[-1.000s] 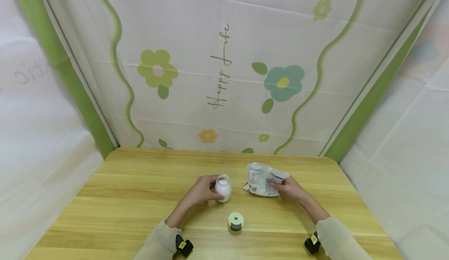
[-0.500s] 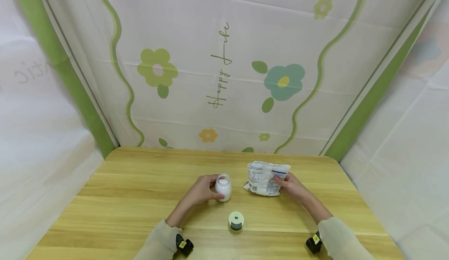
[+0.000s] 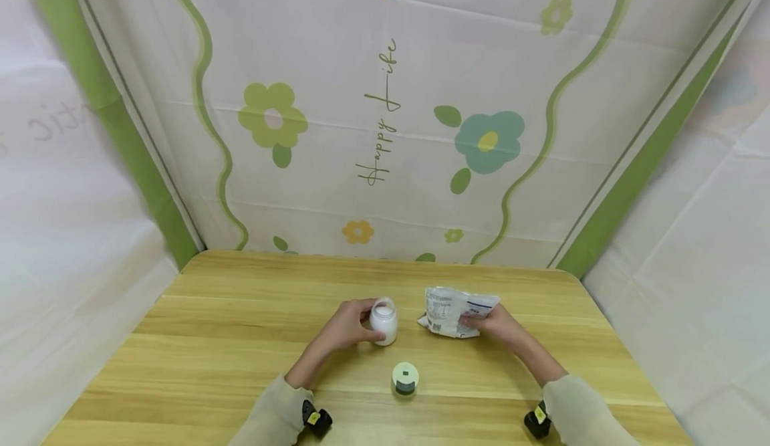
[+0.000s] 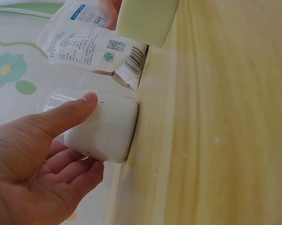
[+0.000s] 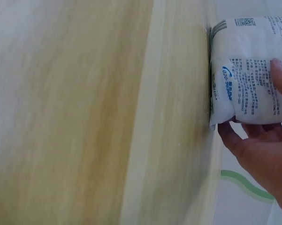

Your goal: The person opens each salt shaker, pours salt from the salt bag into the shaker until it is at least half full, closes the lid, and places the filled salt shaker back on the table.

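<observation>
A clear jar filled with something white stands upright on the table without a lid. My left hand grips it from the left, with the thumb on the near side and the fingers curled behind, as the left wrist view shows. To its right, my right hand holds a white printed plastic bag by its right side, thumb in front and fingers behind. The bag's bottom rests on the table in the right wrist view. Its contents are hidden. A pale green lid with a dark grey part lies nearer me, untouched.
The wooden table reaches back to a white flowered curtain. More curtain hangs at both sides. A few small white specks dot the table near the jar in the left wrist view.
The bag's top rose slightly half a second ago and is now lower again, its upper part leaning over. My right thumb shifted down and left on it. The left hand and jar stay put.
</observation>
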{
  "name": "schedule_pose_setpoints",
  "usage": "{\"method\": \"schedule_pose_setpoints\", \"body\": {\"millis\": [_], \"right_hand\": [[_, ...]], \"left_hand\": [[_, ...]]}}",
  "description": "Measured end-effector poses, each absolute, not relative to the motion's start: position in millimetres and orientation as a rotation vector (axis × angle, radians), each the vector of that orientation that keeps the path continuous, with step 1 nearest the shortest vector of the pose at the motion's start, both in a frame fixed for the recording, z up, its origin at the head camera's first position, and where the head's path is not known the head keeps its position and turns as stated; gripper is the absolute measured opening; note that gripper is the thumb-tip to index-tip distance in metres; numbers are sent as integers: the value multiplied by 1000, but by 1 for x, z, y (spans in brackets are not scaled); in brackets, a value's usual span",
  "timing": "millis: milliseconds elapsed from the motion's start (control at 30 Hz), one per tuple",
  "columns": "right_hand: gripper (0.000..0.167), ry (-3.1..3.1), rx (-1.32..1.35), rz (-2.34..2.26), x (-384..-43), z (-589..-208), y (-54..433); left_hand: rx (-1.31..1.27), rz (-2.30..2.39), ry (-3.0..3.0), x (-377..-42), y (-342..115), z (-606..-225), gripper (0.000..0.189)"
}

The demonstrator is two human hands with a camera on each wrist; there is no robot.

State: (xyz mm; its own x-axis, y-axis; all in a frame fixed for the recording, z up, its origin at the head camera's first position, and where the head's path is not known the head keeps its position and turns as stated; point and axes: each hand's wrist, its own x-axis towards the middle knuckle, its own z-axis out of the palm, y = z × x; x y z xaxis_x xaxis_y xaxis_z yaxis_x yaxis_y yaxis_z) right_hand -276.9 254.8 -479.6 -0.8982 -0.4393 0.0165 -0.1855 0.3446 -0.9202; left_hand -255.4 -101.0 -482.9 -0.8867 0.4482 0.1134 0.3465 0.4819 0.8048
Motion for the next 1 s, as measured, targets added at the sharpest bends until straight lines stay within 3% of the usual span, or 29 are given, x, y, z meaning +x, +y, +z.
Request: {"method": "schedule_pose_setpoints", "body": {"millis": [233,500,1000], "right_hand": [[54,2440,-528,-1511,-279,-479,250],[53,2452,-694,-1498,-286,-485,255],[47,2507,-766,-1298,-289,-488,276]], "left_hand": [[707,1375,2606,-256,-102,-485,63],[720,1377,2602,-257,-102,-484,64],[720,1358,2605,-256,-103,-484,64]]}}
